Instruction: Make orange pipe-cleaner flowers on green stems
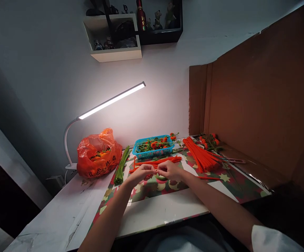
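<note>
My left hand (143, 173) and my right hand (169, 170) meet fingertip to fingertip above the patterned mat. Both are closed in a pinch. Whatever sits between the fingertips is too small and covered to make out; a bit of orange-red shows close by. Just behind the hands lie loose orange-red pipe cleaners (176, 159). A thick bundle of orange-red pipe cleaners (200, 154) fans out to the right. On the left rests a bundle of green pipe cleaners (120, 169). A blue basket (152, 154) behind holds orange pompom flowers with green stems.
An orange plastic bag (96, 161) with orange pieces inside stands at left, beside a lit desk lamp (112, 101). More orange flowers (206, 141) and a pair of pliers or scissors (235, 160) lie at right. A cardboard sheet (259, 105) walls off the right side.
</note>
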`<state>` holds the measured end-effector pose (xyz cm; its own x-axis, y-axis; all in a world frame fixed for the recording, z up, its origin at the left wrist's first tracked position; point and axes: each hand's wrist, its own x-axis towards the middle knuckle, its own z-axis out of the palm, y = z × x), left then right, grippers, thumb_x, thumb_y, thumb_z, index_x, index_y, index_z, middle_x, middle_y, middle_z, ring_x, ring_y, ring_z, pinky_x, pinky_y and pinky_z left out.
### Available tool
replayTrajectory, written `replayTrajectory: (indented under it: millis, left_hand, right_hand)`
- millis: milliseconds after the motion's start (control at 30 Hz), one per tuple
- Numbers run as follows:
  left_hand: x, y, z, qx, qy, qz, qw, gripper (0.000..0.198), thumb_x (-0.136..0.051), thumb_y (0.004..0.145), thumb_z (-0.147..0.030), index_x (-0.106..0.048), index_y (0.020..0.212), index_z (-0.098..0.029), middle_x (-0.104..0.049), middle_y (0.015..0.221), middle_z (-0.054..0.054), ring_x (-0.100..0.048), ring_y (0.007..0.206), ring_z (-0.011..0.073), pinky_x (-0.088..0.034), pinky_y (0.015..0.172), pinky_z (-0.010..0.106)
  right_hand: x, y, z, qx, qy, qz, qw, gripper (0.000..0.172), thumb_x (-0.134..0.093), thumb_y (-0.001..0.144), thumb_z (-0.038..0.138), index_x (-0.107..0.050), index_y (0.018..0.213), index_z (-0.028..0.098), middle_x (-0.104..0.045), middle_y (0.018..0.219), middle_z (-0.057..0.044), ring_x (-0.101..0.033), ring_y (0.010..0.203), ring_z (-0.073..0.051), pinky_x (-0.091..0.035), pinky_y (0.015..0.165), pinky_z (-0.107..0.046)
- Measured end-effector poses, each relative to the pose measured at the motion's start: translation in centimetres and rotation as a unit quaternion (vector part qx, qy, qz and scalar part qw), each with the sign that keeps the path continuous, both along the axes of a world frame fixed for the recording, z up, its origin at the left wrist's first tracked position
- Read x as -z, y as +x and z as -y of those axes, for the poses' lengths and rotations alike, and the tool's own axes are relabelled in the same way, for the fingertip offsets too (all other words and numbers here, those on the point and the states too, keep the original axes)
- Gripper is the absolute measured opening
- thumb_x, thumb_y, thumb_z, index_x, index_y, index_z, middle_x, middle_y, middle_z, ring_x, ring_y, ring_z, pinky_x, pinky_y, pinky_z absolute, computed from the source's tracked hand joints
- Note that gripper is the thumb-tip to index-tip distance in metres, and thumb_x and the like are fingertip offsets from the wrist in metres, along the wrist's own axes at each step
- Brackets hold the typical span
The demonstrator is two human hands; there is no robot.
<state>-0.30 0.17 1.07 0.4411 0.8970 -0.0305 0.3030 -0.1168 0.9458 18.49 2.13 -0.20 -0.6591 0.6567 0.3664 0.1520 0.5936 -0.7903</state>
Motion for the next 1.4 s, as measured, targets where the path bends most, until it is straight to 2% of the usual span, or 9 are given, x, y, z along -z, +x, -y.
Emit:
replayTrajectory:
  millis: [67, 133, 300, 567, 667, 900, 1000, 1200, 1400]
  left_hand:
    - [0.2, 0.0, 0.0, -0.007, 0.021, -0.023, 0.999, 0.034, -0.062, 0.071, -0.046, -0.051, 0.062, -0.015, -0.044, 0.051, -0.005, -0.033, 0.044, 0.0058, -0.022, 0.043, 0.019]
    - [0.4, 0.2, 0.2, -0.03, 0.127, -0.052, 0.99, 0.032, -0.06, 0.074, -0.045, -0.056, 0.067, -0.014, -0.049, 0.055, -0.003, -0.038, 0.048, 0.0069, -0.026, 0.045, 0.019]
    - [0.7, 0.6, 0.7, -0.084, 0.421, -0.174, 0.886, 0.014, -0.058, 0.08, -0.031, -0.062, 0.082, -0.018, -0.059, 0.068, -0.001, -0.043, 0.054, 0.0081, -0.034, 0.051, 0.02]
    - [0.6, 0.1, 1.1, -0.06, 0.572, -0.249, 0.779, 0.02, -0.047, 0.088, -0.025, -0.065, 0.096, -0.021, -0.064, 0.08, 0.003, -0.059, 0.069, 0.0115, -0.042, 0.062, 0.02]
    - [0.3, 0.3, 1.3, -0.051, 0.538, -0.255, 0.802, 0.022, -0.045, 0.089, -0.025, -0.066, 0.092, -0.02, -0.064, 0.078, 0.004, -0.057, 0.067, 0.012, -0.041, 0.061, 0.021]
    - [0.4, 0.5, 0.7, 0.001, 0.293, -0.187, 0.938, 0.025, -0.052, 0.082, -0.031, -0.064, 0.068, -0.014, -0.056, 0.057, 0.0, -0.045, 0.051, 0.0097, -0.033, 0.048, 0.02]
    - [0.5, 0.5, 0.7, -0.006, 0.287, -0.172, 0.942, 0.023, -0.051, 0.082, -0.029, -0.065, 0.072, -0.014, -0.058, 0.061, 0.0, -0.047, 0.052, 0.0099, -0.035, 0.049, 0.02]
    - [0.4, 0.3, 1.1, -0.035, 0.51, -0.24, 0.825, 0.019, -0.051, 0.083, -0.02, -0.064, 0.096, -0.021, -0.066, 0.088, 0.004, -0.059, 0.071, 0.0122, -0.043, 0.063, 0.022]
    - [0.3, -0.2, 0.9, -0.019, 0.649, -0.302, 0.698, 0.023, -0.043, 0.09, -0.022, -0.066, 0.096, -0.023, -0.069, 0.089, 0.004, -0.06, 0.074, 0.0129, -0.045, 0.067, 0.024]
  right_hand:
    - [-0.1, 0.2, 0.2, 0.028, 0.074, 0.034, 0.996, 0.024, -0.052, 0.077, 0.025, -0.044, 0.056, 0.016, -0.04, 0.052, 0.005, -0.032, 0.05, -0.006, -0.021, 0.049, -0.022]
    - [-0.3, 0.5, 0.1, 0.045, 0.089, 0.049, 0.994, 0.022, -0.051, 0.076, 0.022, -0.044, 0.056, 0.016, -0.039, 0.051, 0.006, -0.032, 0.05, -0.006, -0.021, 0.049, -0.022]
    - [-1.0, 1.0, -0.5, 0.023, -0.024, 0.022, 0.999, 0.025, -0.05, 0.077, 0.031, -0.047, 0.057, 0.015, -0.034, 0.052, 0.006, -0.029, 0.05, -0.007, -0.02, 0.047, -0.021]
    - [-1.5, 1.1, -0.4, -0.043, -0.18, -0.014, 0.983, 0.035, -0.054, 0.074, 0.048, -0.049, 0.064, 0.015, -0.036, 0.05, 0.006, -0.029, 0.046, -0.006, -0.023, 0.045, -0.021]
    - [-1.4, 1.1, -0.4, -0.029, -0.153, -0.008, 0.988, 0.033, -0.053, 0.075, 0.045, -0.048, 0.062, 0.015, -0.035, 0.052, 0.006, -0.028, 0.047, -0.006, -0.022, 0.045, -0.021]
    - [-0.3, 0.8, -0.4, 0.038, 0.068, 0.09, 0.993, 0.021, -0.052, 0.076, 0.024, -0.046, 0.057, 0.016, -0.041, 0.052, 0.005, -0.034, 0.051, -0.007, -0.021, 0.049, -0.022]
    - [-0.1, 0.9, -0.8, 0.028, 0.033, 0.073, 0.996, 0.022, -0.051, 0.077, 0.026, -0.046, 0.058, 0.016, -0.04, 0.053, 0.005, -0.034, 0.051, -0.007, -0.022, 0.048, -0.021]
    - [-0.7, 1.4, -1.2, -0.05, -0.17, 0.014, 0.984, 0.032, -0.056, 0.076, 0.042, -0.047, 0.061, 0.015, -0.036, 0.052, 0.006, -0.027, 0.047, -0.006, -0.02, 0.046, -0.021]
    - [-0.8, 1.8, -1.2, -0.16, -0.361, -0.047, 0.917, 0.031, -0.062, 0.07, 0.038, -0.043, 0.061, 0.016, -0.023, 0.05, 0.01, -0.017, 0.045, -0.005, -0.012, 0.044, -0.021]
